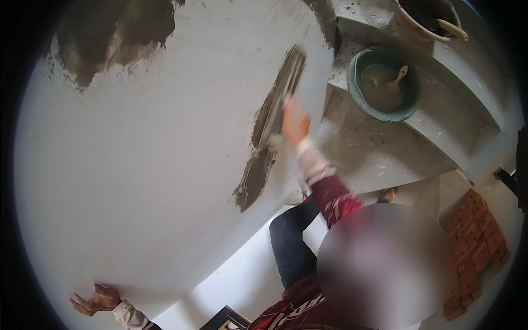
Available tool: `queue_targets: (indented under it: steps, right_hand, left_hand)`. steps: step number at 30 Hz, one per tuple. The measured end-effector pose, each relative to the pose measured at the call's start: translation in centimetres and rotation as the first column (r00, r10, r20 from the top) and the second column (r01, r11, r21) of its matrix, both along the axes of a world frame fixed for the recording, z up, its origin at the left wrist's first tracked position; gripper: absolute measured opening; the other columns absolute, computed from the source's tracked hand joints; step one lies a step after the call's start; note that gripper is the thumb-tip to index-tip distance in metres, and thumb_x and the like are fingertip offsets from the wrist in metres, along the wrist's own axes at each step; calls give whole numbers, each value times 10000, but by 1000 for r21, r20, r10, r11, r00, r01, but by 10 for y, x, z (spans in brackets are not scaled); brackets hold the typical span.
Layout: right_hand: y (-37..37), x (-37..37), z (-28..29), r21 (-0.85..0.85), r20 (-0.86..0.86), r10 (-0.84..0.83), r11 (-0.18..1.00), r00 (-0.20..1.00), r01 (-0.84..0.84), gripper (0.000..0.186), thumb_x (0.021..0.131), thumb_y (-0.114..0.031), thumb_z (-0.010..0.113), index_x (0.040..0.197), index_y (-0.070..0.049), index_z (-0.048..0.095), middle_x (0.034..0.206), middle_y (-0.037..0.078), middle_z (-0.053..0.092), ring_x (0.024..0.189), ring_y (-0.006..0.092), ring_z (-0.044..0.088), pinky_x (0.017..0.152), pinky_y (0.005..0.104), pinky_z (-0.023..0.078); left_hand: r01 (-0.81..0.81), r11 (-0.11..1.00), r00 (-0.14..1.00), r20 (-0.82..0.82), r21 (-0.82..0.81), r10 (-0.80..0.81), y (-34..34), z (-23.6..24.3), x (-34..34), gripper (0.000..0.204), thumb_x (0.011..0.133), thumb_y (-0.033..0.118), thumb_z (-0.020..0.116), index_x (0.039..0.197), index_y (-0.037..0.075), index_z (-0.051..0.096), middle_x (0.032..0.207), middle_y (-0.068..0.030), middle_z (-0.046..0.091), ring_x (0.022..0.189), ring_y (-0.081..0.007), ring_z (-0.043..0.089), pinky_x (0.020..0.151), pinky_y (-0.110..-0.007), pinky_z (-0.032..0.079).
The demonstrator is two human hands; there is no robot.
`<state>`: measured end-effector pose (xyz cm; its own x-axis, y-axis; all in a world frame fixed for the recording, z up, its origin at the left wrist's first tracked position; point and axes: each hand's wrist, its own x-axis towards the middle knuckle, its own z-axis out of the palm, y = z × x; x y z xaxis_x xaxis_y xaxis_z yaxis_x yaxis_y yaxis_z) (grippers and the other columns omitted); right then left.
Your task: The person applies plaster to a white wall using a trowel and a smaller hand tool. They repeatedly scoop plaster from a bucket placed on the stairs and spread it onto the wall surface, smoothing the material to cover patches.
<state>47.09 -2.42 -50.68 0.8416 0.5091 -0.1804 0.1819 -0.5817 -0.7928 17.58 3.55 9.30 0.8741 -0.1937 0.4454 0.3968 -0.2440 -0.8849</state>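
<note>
My right hand (296,122) reaches up from a maroon sleeve with a pale cuff, closed on a long plastering trowel (279,99). Some motion blur softens the hand and tool. The trowel's blade lies along a strip of wet grey plaster (254,180) on the white wall (148,176). At the lower left, my left hand (98,300) is open beside the wall, its fingers apart and holding nothing; whether it touches the surface I cannot tell. A larger patch of dark grey plaster (115,36) with ragged edges covers the wall at the upper left.
A teal bucket (410,104) of murky liquid with a wooden-handled brush (397,80) stands on curved steps (379,148). Behind it is another bucket (412,25) with a pale handle. Reddish bricks (474,250) lie at right. A dark frame (223,319) is below.
</note>
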Motion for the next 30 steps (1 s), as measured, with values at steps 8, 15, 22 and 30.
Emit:
queue_targets:
  steps: [8,15,22,30]
  right_hand:
    - [-20,-122,39,618,-187,-113,759,976,206,400,977,-122,476,1349,10,535,1168,256,648,1041,382,659,918,415,513]
    - [-6,58,-15,383,-463,-1,902,886,201,391,995,-186,435,1343,-23,509,885,176,671,873,275,698,776,440,544]
    - [-12,-110,17,566,-398,-153,735,905,373,295,949,-89,537,1205,21,633,1227,217,643,1174,356,603,1009,393,474]
    - [-9,113,9,410,-697,-108,751,709,517,371,1000,-299,471,1201,-21,610,729,166,665,579,310,663,578,392,547]
  left_hand:
    - [20,1000,1000,-6,23,-20,3,-1,6,736,920,637,516,1352,42,496,1416,-149,413,1321,-326,292,1102,-484,233]
    - [29,1000,1000,5,-2,-29,7,1,-2,715,928,618,528,1350,41,498,1404,-168,417,1311,-331,299,1096,-485,244]
    - [17,999,999,-31,50,-15,-2,8,8,732,935,643,490,1340,33,508,1387,-150,441,1293,-335,327,1076,-495,267]
    - [51,997,997,54,54,-54,-4,-14,16,724,920,653,508,1327,55,536,1393,-146,479,1326,-334,331,1088,-488,258]
